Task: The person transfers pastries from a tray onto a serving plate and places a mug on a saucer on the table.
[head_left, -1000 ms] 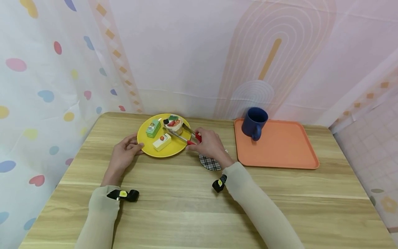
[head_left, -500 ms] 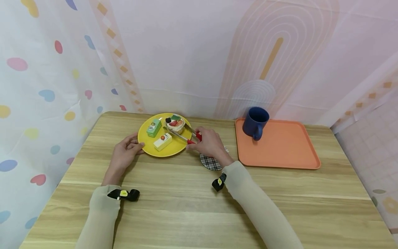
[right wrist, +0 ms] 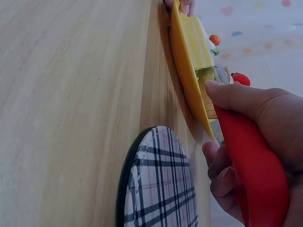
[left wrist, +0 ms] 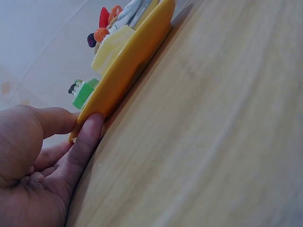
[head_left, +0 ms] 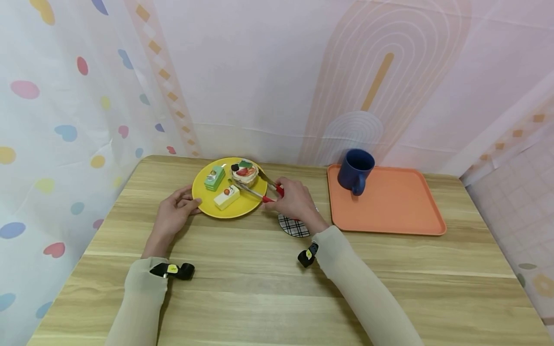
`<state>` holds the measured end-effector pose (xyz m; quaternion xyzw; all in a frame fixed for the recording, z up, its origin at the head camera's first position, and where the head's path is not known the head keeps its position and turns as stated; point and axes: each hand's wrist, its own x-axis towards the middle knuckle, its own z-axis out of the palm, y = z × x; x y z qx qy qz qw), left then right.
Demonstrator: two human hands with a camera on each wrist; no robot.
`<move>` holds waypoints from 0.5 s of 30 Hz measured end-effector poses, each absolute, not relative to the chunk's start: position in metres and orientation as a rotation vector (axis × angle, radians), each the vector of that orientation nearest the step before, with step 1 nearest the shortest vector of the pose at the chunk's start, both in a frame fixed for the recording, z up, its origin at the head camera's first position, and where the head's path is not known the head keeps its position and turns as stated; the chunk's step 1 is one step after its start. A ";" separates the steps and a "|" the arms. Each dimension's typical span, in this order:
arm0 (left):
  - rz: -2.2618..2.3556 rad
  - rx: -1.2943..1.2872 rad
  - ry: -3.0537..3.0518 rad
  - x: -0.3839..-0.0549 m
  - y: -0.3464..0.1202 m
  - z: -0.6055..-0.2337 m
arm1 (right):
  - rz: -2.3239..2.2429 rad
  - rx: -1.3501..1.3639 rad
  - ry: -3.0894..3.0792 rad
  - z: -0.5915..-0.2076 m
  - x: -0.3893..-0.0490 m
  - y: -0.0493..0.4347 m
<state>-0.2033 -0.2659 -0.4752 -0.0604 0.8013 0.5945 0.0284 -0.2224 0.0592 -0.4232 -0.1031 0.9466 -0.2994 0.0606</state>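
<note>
My left hand (head_left: pixel 172 212) pinches the left rim of a yellow plate (head_left: pixel 207 204), thumb and fingertips at its edge in the left wrist view. On the plate lie a green cake slice (head_left: pixel 214 178), a pale yellow cake slice (head_left: pixel 227 197) and a round fruit tart (head_left: pixel 244 173). From the right, my right hand (head_left: pixel 295 199) grips a pair of tongs with red handles (right wrist: pixel 258 175). The metal arms of the tongs reach over the plate, one on each side of the tart, spread about its width. The palm and thumb wrap the handles in the right wrist view.
A plaid round coaster (head_left: pixel 294 227) lies on the table (head_left: pixel 242 293) under the right wrist. Farther right is an orange tray (head_left: pixel 398 204) with a dark blue mug (head_left: pixel 355 169) on its back left corner. A patterned curtain (head_left: pixel 251 72) hangs right behind the table.
The right hand and tongs have shifted slightly to the right, and the fruit tart has moved a little toward the plate's right side. The left hand stays at the rim.
</note>
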 end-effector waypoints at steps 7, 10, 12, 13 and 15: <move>1.837 -0.191 2.465 -0.203 -0.266 -0.474 | -0.916 -0.296 2.854 -0.422 -0.221 0.063; 1.835 -0.196 2.463 -0.203 -0.265 -0.473 | -0.913 -0.300 2.856 -0.421 -0.220 0.064; 1.833 -0.197 2.464 -0.203 -0.265 -0.472 | -0.914 -0.298 2.856 -0.420 -0.220 0.065; 1.834 -0.196 2.462 -0.203 -0.265 -0.472 | -0.916 -0.297 2.858 -0.419 -0.219 0.066; 1.838 -0.193 2.460 -0.203 -0.265 -0.472 | -0.922 -0.295 2.860 -0.418 -0.218 0.068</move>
